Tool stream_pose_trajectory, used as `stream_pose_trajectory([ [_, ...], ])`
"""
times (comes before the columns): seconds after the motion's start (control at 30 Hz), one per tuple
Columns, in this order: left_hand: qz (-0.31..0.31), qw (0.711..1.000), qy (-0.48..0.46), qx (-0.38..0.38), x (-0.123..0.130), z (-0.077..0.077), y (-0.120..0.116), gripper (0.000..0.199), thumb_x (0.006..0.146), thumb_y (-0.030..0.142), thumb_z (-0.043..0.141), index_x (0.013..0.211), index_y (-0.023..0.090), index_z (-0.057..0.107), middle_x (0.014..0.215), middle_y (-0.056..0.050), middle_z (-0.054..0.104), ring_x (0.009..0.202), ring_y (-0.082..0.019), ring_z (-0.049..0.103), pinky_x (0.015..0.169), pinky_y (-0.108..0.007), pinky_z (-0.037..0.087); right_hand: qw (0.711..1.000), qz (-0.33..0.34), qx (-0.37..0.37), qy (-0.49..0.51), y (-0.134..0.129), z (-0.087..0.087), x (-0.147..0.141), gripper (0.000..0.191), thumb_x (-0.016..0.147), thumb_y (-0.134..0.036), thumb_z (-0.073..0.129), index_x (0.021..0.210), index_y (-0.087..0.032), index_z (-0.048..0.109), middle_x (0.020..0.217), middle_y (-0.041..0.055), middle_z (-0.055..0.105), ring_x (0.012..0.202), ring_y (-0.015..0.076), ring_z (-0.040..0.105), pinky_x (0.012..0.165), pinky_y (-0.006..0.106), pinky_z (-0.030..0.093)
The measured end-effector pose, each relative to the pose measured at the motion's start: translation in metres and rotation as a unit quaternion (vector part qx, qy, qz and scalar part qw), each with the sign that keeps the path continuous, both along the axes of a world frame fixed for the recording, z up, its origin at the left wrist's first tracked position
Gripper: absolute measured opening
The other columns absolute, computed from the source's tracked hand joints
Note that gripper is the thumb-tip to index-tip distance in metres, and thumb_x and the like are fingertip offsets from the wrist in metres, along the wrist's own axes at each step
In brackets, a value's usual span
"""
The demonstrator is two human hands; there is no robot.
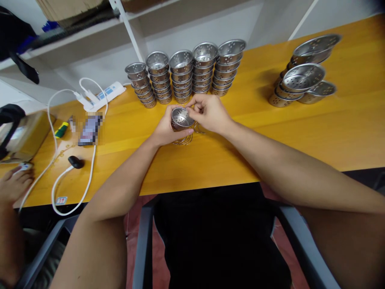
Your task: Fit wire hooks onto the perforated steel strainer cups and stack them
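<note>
My left hand [165,127] is wrapped round a small perforated metal cup [181,119], its open top facing up. At the cup's right rim, the fingers of my right hand [207,111] are pinched together; what they hold, if anything, is too small to make out. Thin wire rings [184,140] lie on the wooden table [228,164] just below the cup, and more wire [198,128] shows under my right hand. Behind my hands stand several stacks of similar perforated cups [182,76] in a row.
More perforated cups [303,78] are stacked at the right. To the left are a white power strip [106,96], a blurred phone [90,129], white cables, a black object [75,162] and a yellow-green item [61,130]. Another person's hand [16,182] rests at the far left.
</note>
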State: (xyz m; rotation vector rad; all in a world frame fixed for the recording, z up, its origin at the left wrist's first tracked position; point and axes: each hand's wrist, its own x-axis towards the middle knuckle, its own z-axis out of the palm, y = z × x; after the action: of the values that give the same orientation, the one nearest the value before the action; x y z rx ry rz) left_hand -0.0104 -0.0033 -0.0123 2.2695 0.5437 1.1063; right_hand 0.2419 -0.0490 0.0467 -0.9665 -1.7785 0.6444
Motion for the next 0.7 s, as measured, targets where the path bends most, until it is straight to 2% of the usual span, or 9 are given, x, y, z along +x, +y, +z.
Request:
stream_pose_trajectory([
  [0.1,0.001,1.000,0.002,0.004,0.0030,-0.0003,-0.0013,0.101,0.097,0.093,0.100,0.162,0.032,0.052,0.148,-0.011,0.077,0.129,-0.031,0.088,0.109,-0.048,0.077,1.000,-0.007,-0.002,-0.006,-0.0009,0.0013,-0.0007,0.028,0.113,-0.045,0.094,0.105,-0.026,0.074,0.070,-0.0033,0.053,0.067,0.0187,0.050,0.067,0.038,0.039],
  [0.3,0.021,1.000,-0.011,-0.016,0.0041,-0.0002,-0.0010,0.100,0.094,0.094,0.103,0.156,0.031,0.055,0.140,-0.008,0.078,0.121,-0.029,0.088,0.101,-0.045,0.076,1.000,0.003,-0.004,-0.015,-0.0002,0.0012,0.0015,0.032,0.111,-0.053,0.095,0.105,-0.027,0.077,0.067,-0.0042,0.052,0.066,0.0187,0.049,0.068,0.039,0.042],
  [0.53,0.029,0.999,-0.007,-0.039,0.0044,-0.0002,-0.0006,0.112,0.083,0.100,0.107,0.155,0.030,0.056,0.141,-0.008,0.076,0.128,-0.031,0.085,0.111,-0.049,0.072,1.000,-0.008,0.006,-0.030,-0.0014,-0.0003,-0.0005,0.038,0.113,-0.058,0.094,0.105,-0.025,0.077,0.067,-0.0043,0.054,0.067,0.0183,0.052,0.069,0.038,0.039],
  [0.7,0.039,0.998,-0.002,-0.051,0.0046,0.0029,-0.0029,0.115,0.080,0.101,0.108,0.154,0.029,0.057,0.142,-0.009,0.077,0.128,-0.031,0.085,0.112,-0.048,0.072,0.999,-0.005,0.003,-0.038,-0.0011,-0.0002,-0.0001,0.035,0.114,-0.054,0.092,0.105,-0.025,0.074,0.068,-0.0049,0.054,0.067,0.0175,0.051,0.070,0.037,0.039],
])
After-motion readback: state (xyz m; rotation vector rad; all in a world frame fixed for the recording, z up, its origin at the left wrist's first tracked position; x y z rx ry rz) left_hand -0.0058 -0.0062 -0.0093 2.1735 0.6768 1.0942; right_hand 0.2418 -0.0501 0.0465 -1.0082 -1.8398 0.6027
